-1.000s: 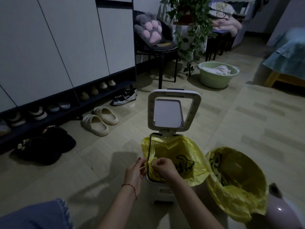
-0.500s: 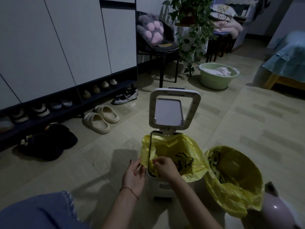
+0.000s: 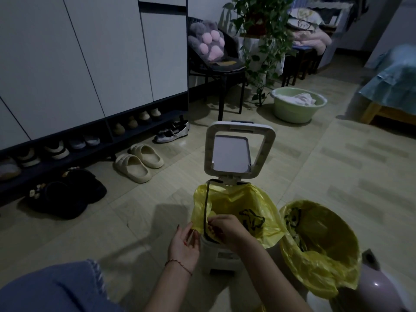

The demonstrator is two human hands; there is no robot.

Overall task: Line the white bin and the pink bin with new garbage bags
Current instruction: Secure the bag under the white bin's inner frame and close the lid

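Plainly the tiled floor (image 3: 337, 176) leaves open room on every side. Both bins stand side by side, each with 1 yellow bag: thin, light, slippery film, best taken at its hem. On the white bin (image 3: 221, 255), the right hand (image 3: 227, 230) pinches the bag (image 3: 247, 206) at the near rim; the left hand (image 3: 184, 246) seems relaxed beside it. The pink bin's bag (image 3: 319, 248) droops loosely.

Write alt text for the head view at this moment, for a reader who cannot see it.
A person's right hand pinches the yellow bag at the near rim of the white bin, whose lid stands open; the left hand rests open beside it. To the right, the pink bin already holds a second yellow bag.
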